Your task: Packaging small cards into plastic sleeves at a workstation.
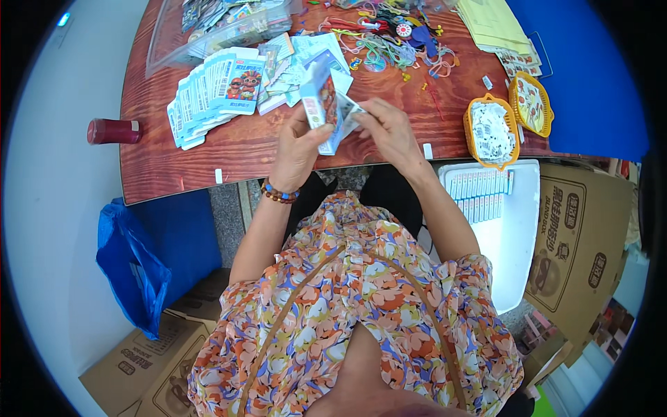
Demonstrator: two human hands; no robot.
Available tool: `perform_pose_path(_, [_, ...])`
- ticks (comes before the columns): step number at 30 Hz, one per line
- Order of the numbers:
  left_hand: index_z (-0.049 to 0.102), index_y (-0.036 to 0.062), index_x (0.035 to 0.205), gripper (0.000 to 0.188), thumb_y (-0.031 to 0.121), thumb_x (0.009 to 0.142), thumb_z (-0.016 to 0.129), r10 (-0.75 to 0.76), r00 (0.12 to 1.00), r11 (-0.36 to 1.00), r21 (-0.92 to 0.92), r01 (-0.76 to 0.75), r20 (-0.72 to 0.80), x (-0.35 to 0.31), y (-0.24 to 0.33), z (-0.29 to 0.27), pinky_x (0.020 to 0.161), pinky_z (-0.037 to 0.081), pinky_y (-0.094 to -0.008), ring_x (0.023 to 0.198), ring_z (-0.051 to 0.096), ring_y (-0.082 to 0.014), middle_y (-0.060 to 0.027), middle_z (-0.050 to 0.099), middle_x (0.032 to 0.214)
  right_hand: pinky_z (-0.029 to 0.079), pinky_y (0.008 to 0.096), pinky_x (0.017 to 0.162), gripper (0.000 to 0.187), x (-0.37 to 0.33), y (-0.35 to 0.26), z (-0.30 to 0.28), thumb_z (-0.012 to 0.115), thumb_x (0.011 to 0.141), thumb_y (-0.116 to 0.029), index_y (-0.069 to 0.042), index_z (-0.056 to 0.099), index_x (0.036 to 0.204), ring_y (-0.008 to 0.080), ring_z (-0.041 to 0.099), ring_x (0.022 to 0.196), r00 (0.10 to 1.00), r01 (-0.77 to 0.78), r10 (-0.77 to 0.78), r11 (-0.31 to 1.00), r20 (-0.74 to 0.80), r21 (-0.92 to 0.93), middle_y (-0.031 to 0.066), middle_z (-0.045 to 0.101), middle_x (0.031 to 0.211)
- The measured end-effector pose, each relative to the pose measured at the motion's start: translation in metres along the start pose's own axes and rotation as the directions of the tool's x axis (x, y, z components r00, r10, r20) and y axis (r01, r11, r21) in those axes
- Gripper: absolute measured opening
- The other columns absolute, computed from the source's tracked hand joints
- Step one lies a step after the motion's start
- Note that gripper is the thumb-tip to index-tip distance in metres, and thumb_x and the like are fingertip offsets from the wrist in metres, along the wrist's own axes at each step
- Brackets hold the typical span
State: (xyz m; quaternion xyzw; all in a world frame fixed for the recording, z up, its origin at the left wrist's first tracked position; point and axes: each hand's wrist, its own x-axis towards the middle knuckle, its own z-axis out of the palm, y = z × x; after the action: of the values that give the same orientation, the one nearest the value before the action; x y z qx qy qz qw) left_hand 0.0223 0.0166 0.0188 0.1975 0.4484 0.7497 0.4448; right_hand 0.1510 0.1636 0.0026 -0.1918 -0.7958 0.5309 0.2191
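Well, via the head cam I saw L hand (295, 146) w/ fingers curled round a small box (314, 104), held over the worktop's (208, 163) near edge. R hand (390, 132) was at the box's R side, fingers nearly closed, thumb & index pinching a pale piece (349, 113); I couldn't tell if flap or insert. Just behind lay pale sheets (309, 48), w/ fanned cartons (208, 90) to the L. Tangled cords (385, 55) sat farther back; 2 yellow baskets (470, 135) stood on the R.
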Motion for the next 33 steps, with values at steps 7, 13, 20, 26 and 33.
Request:
perform_pose_path(7, [0.049, -0.0026, 0.131, 0.081, 0.026, 0.068, 0.09, 0.265, 0.964, 0.628, 0.76, -0.165, -0.009, 0.004, -0.006, -0.015, 0.089, 0.05, -0.0375, 0.107, 0.061, -0.0265, -0.0158, 0.061, 0.118, 0.049, 0.0203, 0.062, 0.021, 0.004, -0.019, -0.051, 0.062, 0.096, -0.009, 0.0, 0.067, 0.115, 0.0045, 0.058, 0.072, 0.939, -0.096, 0.172, 0.962, -0.298, 0.254, 0.0009, 0.067, 0.09])
perform_pose_path(13, [0.05, -0.0008, 0.13, 0.081, 0.028, 0.065, 0.09, 0.447, 0.871, 0.136, 0.947, -0.292, 0.205, 0.003, -0.005, -0.009, 0.089, 0.05, -0.0437, 0.105, 0.061, -0.0366, -0.0196, 0.062, 0.116, 0.044, 0.0183, 0.059, 0.021, 0.007, -0.069, -0.056, 0.065, 0.093, -0.005, 0.001, 0.068, 0.113, 0.0032, 0.054, 0.068, 0.966, 0.07, -0.046, 0.994, -0.254, 0.083, -0.0003, 0.066, 0.085])
perform_pose_path(20, [0.049, -0.0009, 0.13, 0.078, 0.024, 0.067, 0.088, 0.43, 0.854, 0.067, 0.933, -0.353, 0.292, 0.003, -0.002, -0.005, 0.093, 0.049, -0.0453, 0.111, 0.058, -0.0379, -0.021, 0.06, 0.119, 0.042, 0.021, 0.054, 0.019, 0.021, -0.074, -0.062, 0.065, 0.09, -0.007, 0.002, 0.071, 0.106, 0.0038, 0.052, 0.06, 0.997, -0.029, 0.041, 0.987, 0.07, -0.16, 0.0003, 0.065, 0.076])
perform_pose_path(26, [0.046, 0.0004, 0.133, 0.078, 0.022, 0.069, 0.086, 0.358, 0.847, 0.009, 0.906, -0.424, 0.393, 0.004, 0.001, -0.003, 0.094, 0.049, -0.046, 0.116, 0.055, -0.0383, -0.0201, 0.055, 0.125, 0.043, 0.0246, 0.052, 0.021, 0.047, -0.065, -0.065, 0.064, 0.088, -0.01, 0.001, 0.071, 0.105, 0.0074, 0.055, 0.056, 0.948, 0.05, 0.066, 0.935, 0.31, -0.351, 0.0053, 0.064, 0.066])
perform_pose_path(33, [0.046, 0.0007, 0.135, 0.079, 0.023, 0.07, 0.086, 0.328, 0.879, 0.068, 0.919, -0.389, 0.347, 0.007, 0.003, -0.007, 0.095, 0.048, -0.0459, 0.115, 0.055, -0.0386, -0.0199, 0.055, 0.126, 0.047, 0.0276, 0.052, 0.009, 0.054, -0.061, -0.042, 0.062, 0.09, -0.009, 0.001, 0.063, 0.091, 0.0102, 0.059, 0.054, 0.989, -0.037, 0.077, 0.952, 0.123, -0.302, 0.0062, 0.063, 0.064])
